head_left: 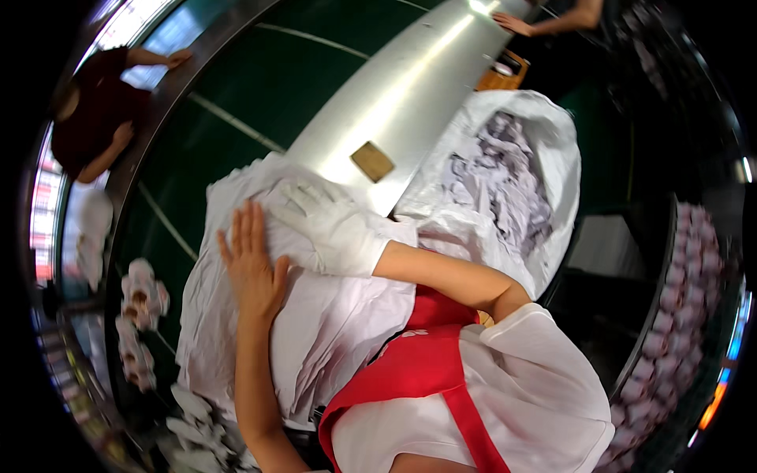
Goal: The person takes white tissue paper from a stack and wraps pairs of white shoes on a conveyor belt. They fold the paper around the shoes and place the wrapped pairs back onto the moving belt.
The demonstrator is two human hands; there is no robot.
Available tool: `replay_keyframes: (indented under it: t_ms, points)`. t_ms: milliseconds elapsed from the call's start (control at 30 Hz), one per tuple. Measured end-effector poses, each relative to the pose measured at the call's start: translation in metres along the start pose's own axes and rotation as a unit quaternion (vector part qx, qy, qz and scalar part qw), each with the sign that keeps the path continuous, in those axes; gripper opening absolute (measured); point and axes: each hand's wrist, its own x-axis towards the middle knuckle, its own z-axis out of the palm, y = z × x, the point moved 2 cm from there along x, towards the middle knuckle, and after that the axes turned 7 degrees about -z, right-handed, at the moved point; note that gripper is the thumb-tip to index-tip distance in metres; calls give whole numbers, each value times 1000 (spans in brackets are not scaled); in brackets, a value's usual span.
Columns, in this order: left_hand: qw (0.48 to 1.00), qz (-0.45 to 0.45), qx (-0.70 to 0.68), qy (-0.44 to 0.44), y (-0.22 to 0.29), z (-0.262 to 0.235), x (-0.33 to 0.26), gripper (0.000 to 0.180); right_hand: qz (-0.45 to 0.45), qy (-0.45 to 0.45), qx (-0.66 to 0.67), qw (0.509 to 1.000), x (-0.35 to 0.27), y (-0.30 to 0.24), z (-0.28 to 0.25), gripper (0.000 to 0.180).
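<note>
A white garment (315, 331) lies spread over the edge of a steel table (402, 94) in front of me. My left hand (252, 264) is bare and rests flat on the cloth, fingers stretched out and close together. My right hand (331, 225), in a white glove, lies flat on the same cloth just to the right of it, fingers spread. Neither hand grips the fabric. My red apron (418, 363) and white sleeve (536, 355) cover the garment's near edge.
A large white sack (552, 158) full of crumpled pale cloth stands open at the right. A small wooden block (372, 161) lies on the steel table. A person in a dark red top (95, 110) works at the upper left; another person's hand (512, 24) rests on the far table end.
</note>
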Motion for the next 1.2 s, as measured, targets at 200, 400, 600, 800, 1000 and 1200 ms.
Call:
replay_keyframes:
  t_ms: [200, 400, 600, 800, 1000, 1200]
  points:
    - [995, 4, 92, -39, 4, 13, 23, 80, 219, 161, -8, 962, -113, 97, -59, 31]
    - [994, 18, 101, -30, 6, 6, 25, 81, 557, 139, -346, 742, -328, 214, -107, 57]
    - [994, 25, 101, -21, 9, 4, 28, 81, 693, -101, -351, 622, -392, 237, -102, 30]
    - [989, 48, 141, 1, 25, -9, 30, 77, 662, 244, -221, 673, -409, 263, -147, 27]
    - [986, 156, 64, 4, 36, -16, 20, 65, 542, 386, 81, 742, -349, 268, -170, 33]
    - [971, 37, -207, -112, 36, -31, 20, 62, 265, 237, 235, 905, -146, 152, -129, 41]
